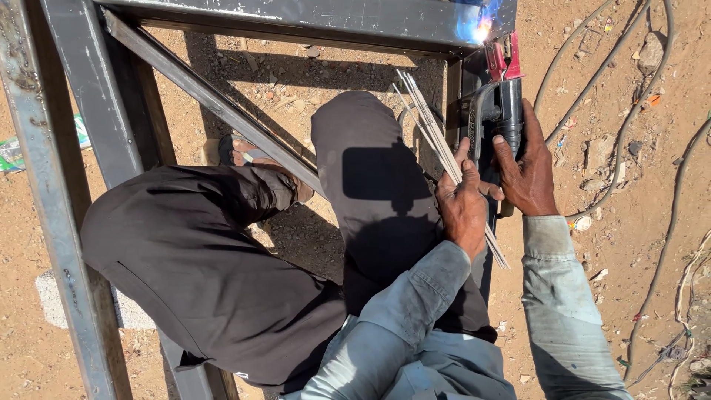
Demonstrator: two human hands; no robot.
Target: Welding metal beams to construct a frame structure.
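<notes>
My right hand point(527, 174) is closing its fingers around one black electrode holder point(507, 104), sparking against the steel frame point(296, 18). My left hand point(463, 207) is pinching a bundle of several welding rods point(429, 126); I cannot count them exactly.

Sunlit sandy ground point(637, 222) strewn with stones, cables point(643, 104).

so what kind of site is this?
Likely an outdoor welding site: bare dirt ground with loose cables, a steel frame, right hand on an electrode holder, left hand gripping spare rods.
</notes>
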